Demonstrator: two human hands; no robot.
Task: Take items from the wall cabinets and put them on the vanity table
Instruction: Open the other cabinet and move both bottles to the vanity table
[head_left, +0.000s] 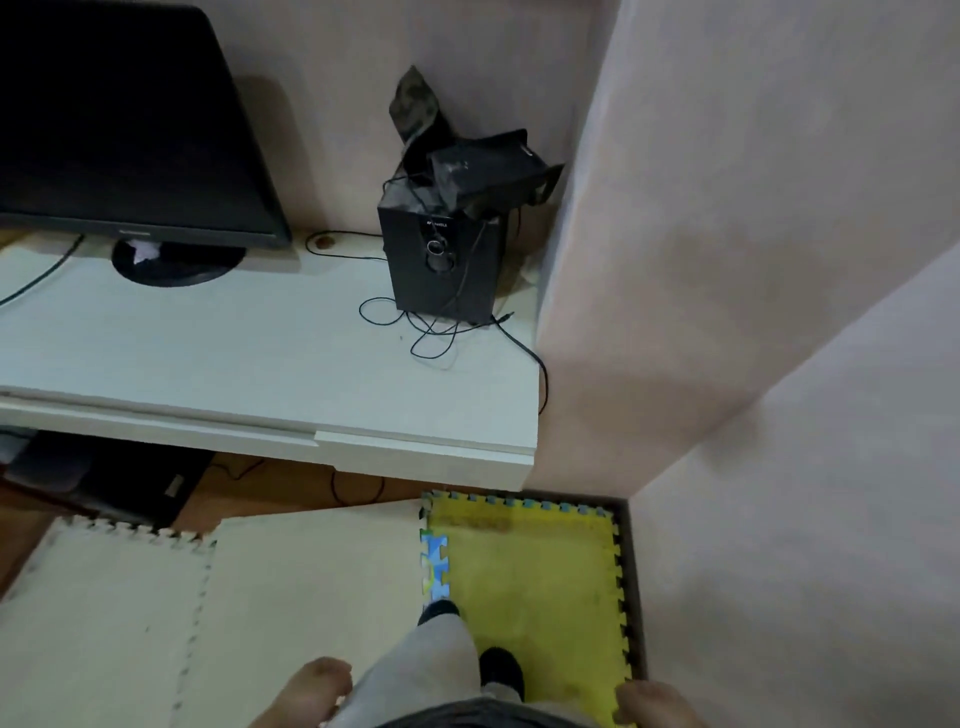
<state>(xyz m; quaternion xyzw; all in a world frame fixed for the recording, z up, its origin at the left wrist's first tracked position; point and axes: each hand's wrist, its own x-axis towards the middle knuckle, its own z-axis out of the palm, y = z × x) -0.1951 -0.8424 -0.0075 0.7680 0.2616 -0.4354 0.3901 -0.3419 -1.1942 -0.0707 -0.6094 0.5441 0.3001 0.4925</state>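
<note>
step: approach, nothing carried | left hand (306, 693) and right hand (655, 705) hung low, fingers loosely curled, empty | surface (218, 353) ahead; wall cabinets and items not seen | next: cabinets must be located

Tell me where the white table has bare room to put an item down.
The white table is bare along its front, between the monitor stand and the black speaker. It is crowded at the right back corner, where loose cables lie before the speaker.
</note>
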